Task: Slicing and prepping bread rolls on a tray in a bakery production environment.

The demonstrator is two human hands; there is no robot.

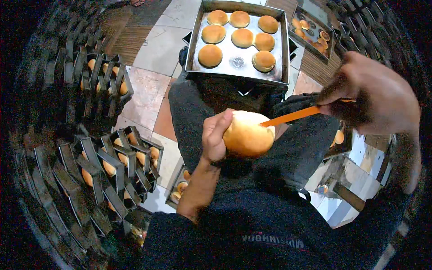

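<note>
A round golden-brown bun (249, 138) is held in my left hand (215, 137) above my lap, the thumb along its pale upper side and the other fingers hidden beneath. My right hand (366, 92) is closed round one end of a narrow orange blade-like tool (294, 116). The tool's other end meets the bun's upper right side; whether it goes in or only touches, I cannot tell. Just beyond my hands stands a square metal tray (237, 74) with several baked buns (243, 38) on it, and a gap near its front middle.
Stacked metal trays with buns (114, 164) crowd the left side. Another tray of buns (325, 55) lies at the far right, and a partly hidden tray (173, 198) is beside my left forearm. Light floor tiles (146, 92) show between them.
</note>
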